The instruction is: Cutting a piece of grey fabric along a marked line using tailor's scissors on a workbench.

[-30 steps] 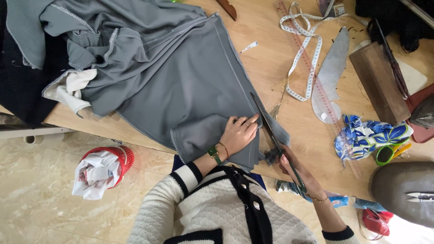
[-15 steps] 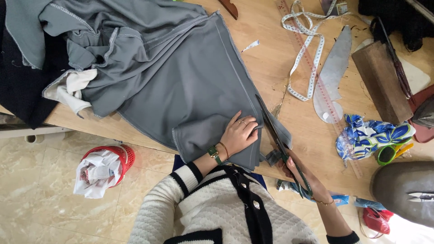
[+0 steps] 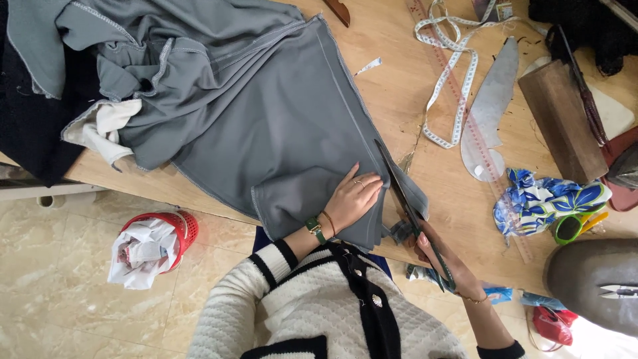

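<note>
Scissors (image 3: 405,199) advanced further along grey fabric (image 3: 266,126) edge on wooden table (image 3: 399,100). Left hand (image 3: 352,197) lay flat, fingers spread, pinning cloth for cutting. Right hand (image 3: 442,262) gripped scissor handles.

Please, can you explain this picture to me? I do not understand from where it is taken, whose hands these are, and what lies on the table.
The camera sits on a person's head and looks down at their own two hands. The left hand presses flat on a grey fabric spread over a wooden table. The right hand holds long scissors whose blades lie along the fabric's edge. Also on the table: a white measuring tape, a clear curved ruler and a blue flowered cloth. On the floor stands a red basket of scraps.
</note>
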